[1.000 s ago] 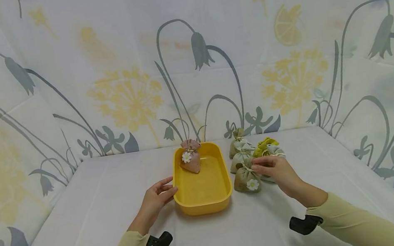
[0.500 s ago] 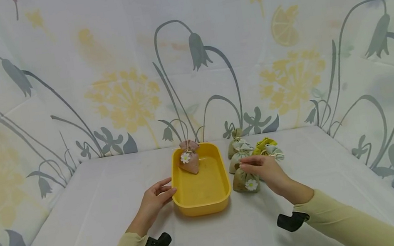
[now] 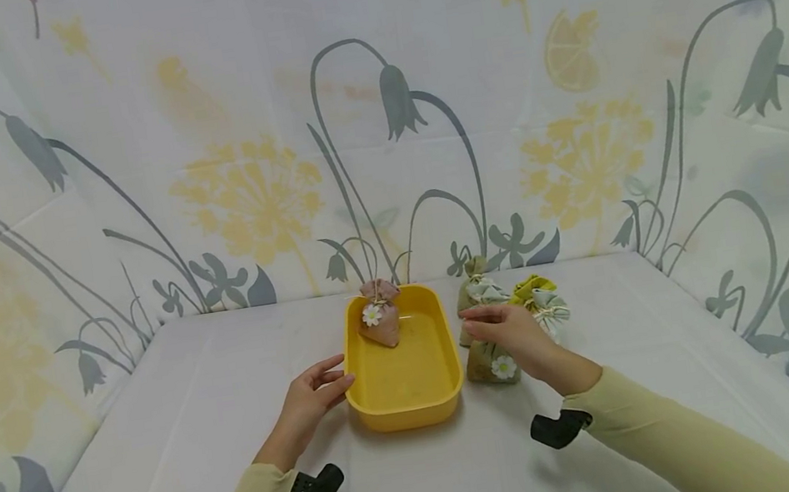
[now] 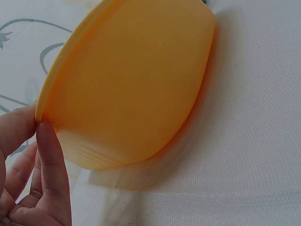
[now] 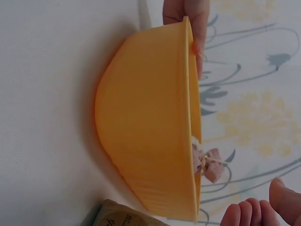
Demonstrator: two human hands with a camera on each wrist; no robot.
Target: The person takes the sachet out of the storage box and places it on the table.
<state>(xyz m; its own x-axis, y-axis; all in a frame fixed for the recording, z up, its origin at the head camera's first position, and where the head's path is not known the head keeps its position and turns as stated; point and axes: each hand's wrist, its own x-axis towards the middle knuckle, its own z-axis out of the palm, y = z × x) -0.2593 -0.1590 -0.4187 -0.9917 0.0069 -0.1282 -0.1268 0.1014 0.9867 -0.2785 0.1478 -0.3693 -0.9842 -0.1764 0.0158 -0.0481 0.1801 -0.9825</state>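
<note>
A yellow plastic basin (image 3: 411, 416) stands on the white-covered table, and a pink drawstring pouch (image 3: 382, 332) with a white daisy leans inside its back left corner. My left hand (image 3: 314, 400) pinches the basin's left rim between thumb and finger, as the left wrist view shows closely. Right of the basin, my right hand (image 3: 522, 342) hovers over an olive pouch (image 3: 491, 367) with a daisy and hides its tied neck. In the right wrist view the fingers (image 5: 251, 212) are loosely bent, thumb apart, with nothing between them.
Behind the right hand, a pale pouch (image 3: 488, 292) and a green pouch (image 3: 475, 267) stand in line with the olive one. Beside them are a yellow-green pouch (image 3: 531, 291) and a whitish pouch (image 3: 554, 312). A flower-printed cloth (image 3: 382, 155) hangs along the table's back edge.
My right hand has shifted left and slightly up, away from the olive pouch's neck toward the basin, leaving that pouch in place. The left hand and basin have stayed put.
</note>
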